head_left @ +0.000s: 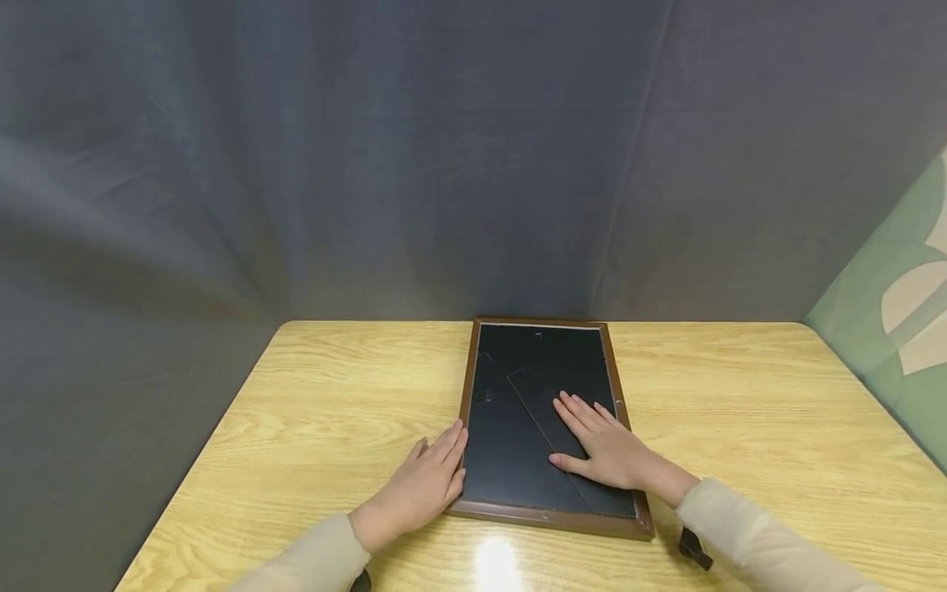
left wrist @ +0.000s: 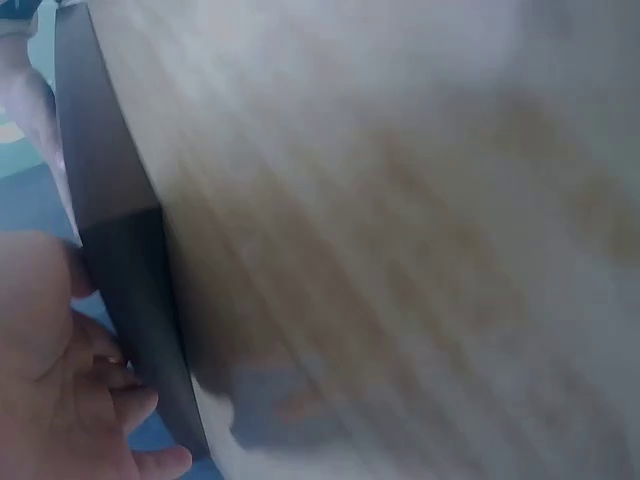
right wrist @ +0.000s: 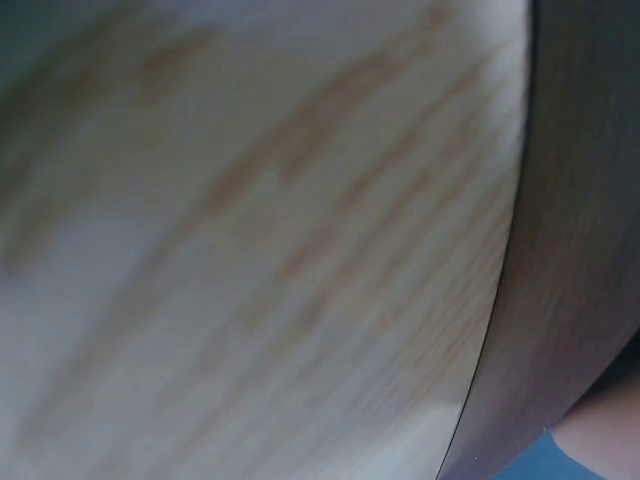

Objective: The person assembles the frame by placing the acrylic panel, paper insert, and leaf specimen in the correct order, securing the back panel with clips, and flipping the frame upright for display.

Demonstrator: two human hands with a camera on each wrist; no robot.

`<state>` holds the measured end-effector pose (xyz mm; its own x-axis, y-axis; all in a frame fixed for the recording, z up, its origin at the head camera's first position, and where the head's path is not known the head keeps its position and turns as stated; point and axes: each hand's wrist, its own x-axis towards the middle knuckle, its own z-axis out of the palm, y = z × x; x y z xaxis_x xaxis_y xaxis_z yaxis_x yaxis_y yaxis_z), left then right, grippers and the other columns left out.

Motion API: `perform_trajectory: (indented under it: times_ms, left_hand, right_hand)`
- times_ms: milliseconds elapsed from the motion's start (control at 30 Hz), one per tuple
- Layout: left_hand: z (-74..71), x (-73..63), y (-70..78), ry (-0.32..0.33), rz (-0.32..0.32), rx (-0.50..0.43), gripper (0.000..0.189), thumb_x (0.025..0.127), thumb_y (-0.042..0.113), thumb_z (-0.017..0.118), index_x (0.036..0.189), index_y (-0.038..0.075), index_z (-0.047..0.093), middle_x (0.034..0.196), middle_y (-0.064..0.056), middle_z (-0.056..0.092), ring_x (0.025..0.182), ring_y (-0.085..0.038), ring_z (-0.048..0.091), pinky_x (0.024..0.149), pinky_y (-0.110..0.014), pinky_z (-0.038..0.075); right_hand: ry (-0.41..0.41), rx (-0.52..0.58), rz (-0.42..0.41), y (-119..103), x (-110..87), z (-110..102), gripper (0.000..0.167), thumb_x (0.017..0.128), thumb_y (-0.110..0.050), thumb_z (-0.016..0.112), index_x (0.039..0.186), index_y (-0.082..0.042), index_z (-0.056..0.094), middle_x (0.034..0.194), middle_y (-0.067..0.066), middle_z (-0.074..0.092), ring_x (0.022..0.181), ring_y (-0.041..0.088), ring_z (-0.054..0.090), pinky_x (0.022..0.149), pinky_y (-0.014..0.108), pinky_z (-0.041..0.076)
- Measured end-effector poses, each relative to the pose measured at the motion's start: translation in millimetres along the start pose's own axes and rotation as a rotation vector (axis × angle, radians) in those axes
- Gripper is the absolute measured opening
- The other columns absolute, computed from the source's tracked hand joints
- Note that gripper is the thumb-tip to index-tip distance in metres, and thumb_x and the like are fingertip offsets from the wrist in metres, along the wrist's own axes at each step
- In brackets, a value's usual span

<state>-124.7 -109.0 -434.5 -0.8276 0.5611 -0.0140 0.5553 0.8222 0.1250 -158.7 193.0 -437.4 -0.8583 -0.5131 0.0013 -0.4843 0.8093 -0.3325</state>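
Observation:
A picture frame [head_left: 503, 448] with a brown border and black backing lies back side up on the table. An angled stand leg shows as a thin outline in its backing. My right hand [head_left: 602, 450] rests flat on the backing, right of the middle, fingers spread. At the frame's left edge, my left hand [head_left: 427, 481] touches the border with extended fingers. The left wrist view shows that hand [left wrist: 70, 380] along the frame's dark side [left wrist: 150, 320]. In the right wrist view the brown side [right wrist: 560, 240] fills the right edge, with a bit of the hand [right wrist: 605, 435] below.
The light wood table [head_left: 333, 411] runs back to a dark grey curtain [head_left: 444, 164]. Green and cream patterned fabric [head_left: 903, 329] hangs at the right. A dark strap piece [head_left: 694, 549] is under the right wrist.

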Motion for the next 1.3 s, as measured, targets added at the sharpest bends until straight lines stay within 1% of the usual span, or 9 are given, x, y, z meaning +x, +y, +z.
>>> perform_trajectory:
  times_ms: [167, 300, 367, 467, 567, 667, 833, 1067, 1300]
  left_hand:
    - [-2.0, 1.9, -0.5, 0.016, 0.018, 0.056, 0.052, 0.101, 0.029, 0.041, 0.145, 0.001, 0.037, 0.155, -0.013, 0.032, 0.141, -0.023, 0.037, 0.110, -0.051, 0.039]
    - [-2.8, 1.7, 0.2, 0.023, 0.011, 0.053, 0.052, 0.100, 0.029, 0.043, 0.145, 0.002, 0.039, 0.154, -0.012, 0.034, 0.140, -0.023, 0.039, 0.109, -0.051, 0.040]
    - [-2.9, 1.4, 0.8, 0.038, 0.008, 0.051, 0.052, 0.099, 0.028, 0.045, 0.144, 0.002, 0.040, 0.154, -0.012, 0.036, 0.139, -0.023, 0.040, 0.108, -0.051, 0.041]
    - [-3.2, 1.0, 1.7, 0.058, 0.010, 0.064, 0.051, 0.098, 0.027, 0.046, 0.142, 0.001, 0.042, 0.152, -0.012, 0.038, 0.138, -0.023, 0.042, 0.108, -0.051, 0.042]
    - [-3.9, 1.6, 2.0, 0.064, 0.016, 0.082, 0.051, 0.097, 0.027, 0.046, 0.142, 0.002, 0.043, 0.152, -0.012, 0.039, 0.137, -0.023, 0.043, 0.108, -0.050, 0.042]
    - [-5.0, 2.4, 2.5, 0.059, 0.020, 0.101, 0.051, 0.098, 0.027, 0.046, 0.142, 0.002, 0.043, 0.152, -0.012, 0.039, 0.137, -0.023, 0.043, 0.109, -0.049, 0.042]
    - [-7.2, 3.5, 4.2, 0.052, 0.028, 0.128, 0.050, 0.097, 0.027, 0.046, 0.142, 0.003, 0.044, 0.151, -0.011, 0.040, 0.137, -0.022, 0.044, 0.109, -0.047, 0.042]
    - [-6.1, 7.0, 2.8, 0.007, 0.038, 0.149, 0.051, 0.099, 0.029, 0.043, 0.144, 0.006, 0.042, 0.153, -0.008, 0.037, 0.139, -0.020, 0.041, 0.113, -0.046, 0.038]
    - [-9.4, 8.1, 0.4, -0.015, 0.075, 0.191, 0.050, 0.099, 0.030, 0.043, 0.144, 0.007, 0.042, 0.153, -0.007, 0.037, 0.140, -0.018, 0.039, 0.114, -0.044, 0.036]
  right_hand:
    - [0.013, -0.003, -0.006, 0.7, 0.3, 0.7, 0.083, 0.092, -0.055, 0.051, 0.150, -0.001, 0.025, 0.158, 0.019, 0.020, 0.146, 0.039, 0.021, 0.117, 0.060, 0.015]
    - [0.049, 0.001, -0.033, 2.0, 0.7, 3.8, 0.083, 0.091, -0.055, 0.053, 0.149, -0.001, 0.027, 0.157, 0.021, 0.023, 0.144, 0.041, 0.024, 0.115, 0.060, 0.018]
    - [0.065, -0.002, -0.043, 3.1, 1.1, 5.2, 0.083, 0.091, -0.054, 0.054, 0.149, -0.001, 0.028, 0.156, 0.022, 0.025, 0.143, 0.042, 0.025, 0.115, 0.060, 0.019]
    - [0.042, -0.008, -0.028, 3.3, 1.3, 4.3, 0.083, 0.091, -0.055, 0.052, 0.150, -0.002, 0.026, 0.157, 0.020, 0.023, 0.144, 0.040, 0.024, 0.115, 0.059, 0.018]
    - [0.014, -0.013, -0.009, 2.1, 0.8, 1.4, 0.083, 0.092, -0.055, 0.051, 0.150, -0.002, 0.024, 0.158, 0.019, 0.020, 0.145, 0.039, 0.021, 0.117, 0.059, 0.016]
    - [-0.001, -0.023, 0.004, 1.0, 0.0, -0.3, 0.083, 0.093, -0.055, 0.050, 0.151, -0.002, 0.023, 0.159, 0.018, 0.019, 0.146, 0.038, 0.020, 0.118, 0.058, 0.015]
    - [0.003, -0.021, -0.002, 1.0, -0.6, -0.4, 0.083, 0.092, -0.055, 0.051, 0.151, -0.001, 0.024, 0.159, 0.018, 0.019, 0.146, 0.038, 0.020, 0.117, 0.058, 0.016]
    - [0.010, -0.031, -0.005, 2.0, -0.3, 1.4, 0.084, 0.092, -0.056, 0.050, 0.151, -0.002, 0.024, 0.159, 0.018, 0.019, 0.146, 0.038, 0.021, 0.117, 0.059, 0.016]
    - [0.016, -0.020, -0.002, 1.5, 0.2, 3.1, 0.084, 0.092, -0.056, 0.051, 0.150, -0.002, 0.024, 0.159, 0.018, 0.020, 0.145, 0.038, 0.022, 0.117, 0.059, 0.016]
